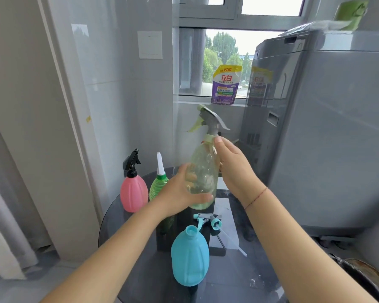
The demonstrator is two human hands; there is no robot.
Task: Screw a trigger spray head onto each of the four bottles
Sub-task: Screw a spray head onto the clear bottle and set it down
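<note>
I hold a clear pale-green bottle [202,171] above the table; a grey and green trigger spray head [209,121] sits on its neck. My left hand [179,190] wraps the bottle's lower body. My right hand [232,165] lies along its right side, the thumb at the collar. A pink bottle [133,192] with a black spray head [132,161] stands at the back left. Beside it stands a green bottle [158,186] with a white nozzle. A blue bottle [189,256] stands open-necked in front. A teal spray head [210,220] with its dip tube lies behind it.
The round dark glass table [239,278] bears the bottles. A grey washing machine [328,132] stands close on the right. A purple detergent pouch [225,85] sits on the window sill. Tiled wall and a curtain are on the left.
</note>
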